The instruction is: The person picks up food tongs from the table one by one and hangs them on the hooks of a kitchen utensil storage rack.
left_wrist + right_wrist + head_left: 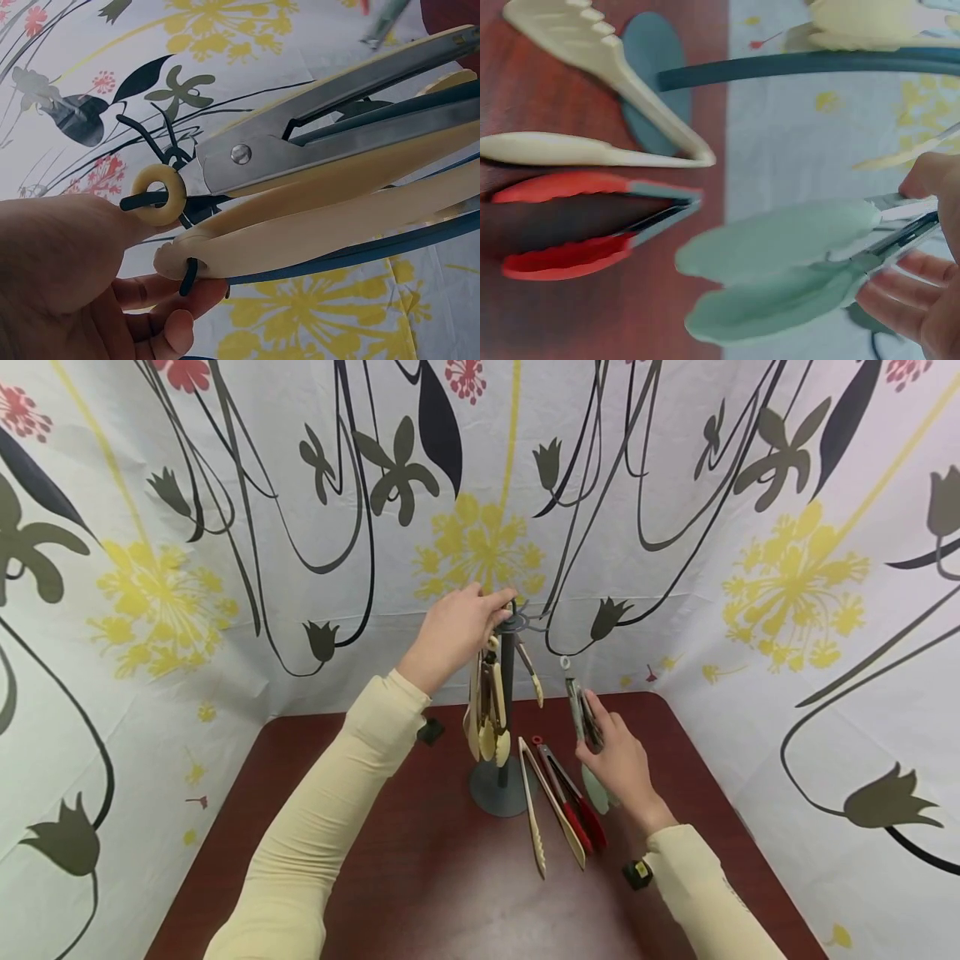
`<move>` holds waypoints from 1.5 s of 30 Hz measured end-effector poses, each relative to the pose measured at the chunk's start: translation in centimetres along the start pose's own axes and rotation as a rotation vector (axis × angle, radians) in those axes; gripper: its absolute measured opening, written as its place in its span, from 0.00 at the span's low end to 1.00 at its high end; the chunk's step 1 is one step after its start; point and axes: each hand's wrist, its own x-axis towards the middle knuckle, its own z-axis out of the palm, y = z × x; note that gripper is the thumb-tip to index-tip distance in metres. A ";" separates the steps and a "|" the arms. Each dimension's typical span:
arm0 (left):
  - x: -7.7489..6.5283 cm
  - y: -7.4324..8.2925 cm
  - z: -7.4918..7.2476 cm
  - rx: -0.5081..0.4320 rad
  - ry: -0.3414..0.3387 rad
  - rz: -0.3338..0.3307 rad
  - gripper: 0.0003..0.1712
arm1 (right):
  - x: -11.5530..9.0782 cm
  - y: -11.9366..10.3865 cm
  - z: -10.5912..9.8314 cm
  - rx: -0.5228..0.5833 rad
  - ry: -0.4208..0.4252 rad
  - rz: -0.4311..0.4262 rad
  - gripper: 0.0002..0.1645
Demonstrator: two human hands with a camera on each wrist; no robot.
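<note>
My left hand is at the top of a dark grey stand, gripping its hooked head with one finger laid across it. In the left wrist view, its curled fingers lie beside a hook carrying beige tongs. Metal tongs with a cream ring hang from a neighbouring hook. My right hand grips metal-handled tongs with pale green heads by the handles, right of the stand. The green heads point down, slightly spread, and the pull ring is at the top.
On the dark red table, beige tongs and red-tipped tongs lie spread beside the stand's round base. Smaller tongs hang on the stand's right. A flower-patterned cloth encloses the table's back and sides.
</note>
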 end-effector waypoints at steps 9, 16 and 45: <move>0.0 0.1 0.0 0.016 -0.001 -0.009 0.25 | 1.8 -3.3 -2.8 0.094 0.047 -0.120 0.54; 0.0 0.0 0.1 0.018 0.016 -0.006 0.25 | 2.4 -5.3 -4.4 0.164 0.081 -0.149 0.53; 0.1 0.3 0.3 0.073 0.083 -0.011 0.26 | 1.6 -8.5 -4.7 0.114 0.133 -0.280 0.54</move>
